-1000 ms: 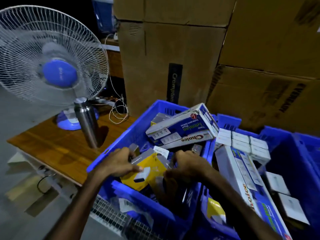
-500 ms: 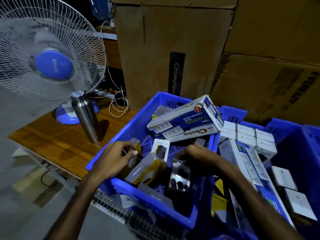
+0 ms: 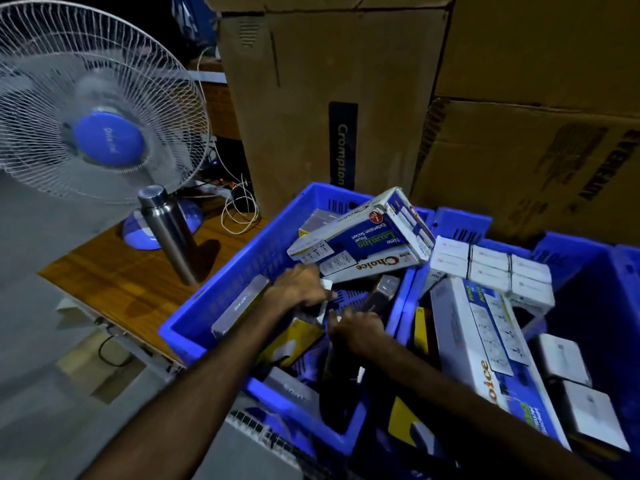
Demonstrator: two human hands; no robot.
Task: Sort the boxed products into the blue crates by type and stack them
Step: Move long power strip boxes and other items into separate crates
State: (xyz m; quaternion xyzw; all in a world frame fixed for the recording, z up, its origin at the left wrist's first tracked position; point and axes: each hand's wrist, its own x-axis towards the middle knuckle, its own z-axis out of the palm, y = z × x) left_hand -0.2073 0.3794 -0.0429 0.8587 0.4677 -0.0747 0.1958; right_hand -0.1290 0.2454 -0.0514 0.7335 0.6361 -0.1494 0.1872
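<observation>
Both hands are inside the left blue crate [image 3: 194, 327]. My left hand [image 3: 298, 285] reaches toward the far side, fingers curled on a small white box [image 3: 325, 299] just below the tilted blue-and-white Choice extension socket box [image 3: 363, 244]. My right hand [image 3: 356, 329] hovers beside it with fingers apart, near a dark pack [image 3: 382, 292]. A grey box [image 3: 242, 303] lies along the crate's left wall, a yellow box [image 3: 294, 341] under my left forearm. The right blue crate [image 3: 588, 258] holds a long Choice box [image 3: 485, 348] and banded white boxes [image 3: 491, 268].
A white and blue table fan [image 3: 104, 140] and a steel bottle [image 3: 166, 230] stand on the wooden table [image 3: 114, 271] left of the crates, with a looped cable [image 3: 239, 209]. Tall cardboard cartons [image 3: 311, 98] wall the back. A wire grille [image 3: 263, 431] sits below.
My left hand let go of the grey box, which now lies by the crate's left wall, and reached further in. My right hand drew back from the right wall to the middle.
</observation>
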